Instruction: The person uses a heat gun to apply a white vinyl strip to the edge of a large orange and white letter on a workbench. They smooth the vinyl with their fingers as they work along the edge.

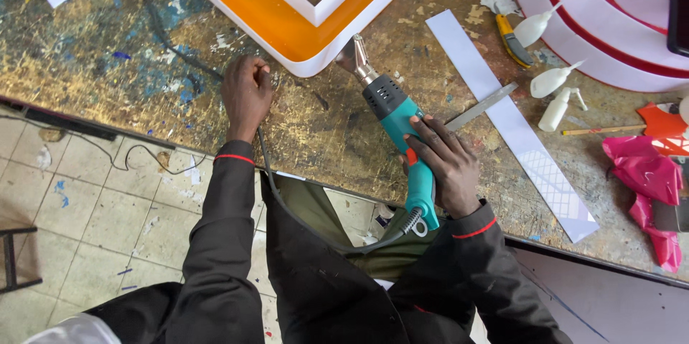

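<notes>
The right hand (446, 166) grips the handle of a teal heat gun with a black collar and metal nozzle (393, 110), its nozzle angled at the rounded white rim of the orange-faced sign letter (287, 28). The left hand (246, 94) rests curled, pinching the black cord (267, 164) near the paint-spattered worktable (108, 49) edge, which keeps it away from the nozzle. Bare tabletop lies between the hands; a long white plastic strip (502, 114) and a flat metal ruler (482, 105) crowd the right

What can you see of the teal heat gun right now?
The heat gun has a teal plastic body, a dark vented collar and a flat metal nozzle aimed at the rim of the orange-and-white channel letter. It lies tilted above the paint-stained workbench. The right hand wraps its handle; a grey cord leaves the butt end.
</notes>
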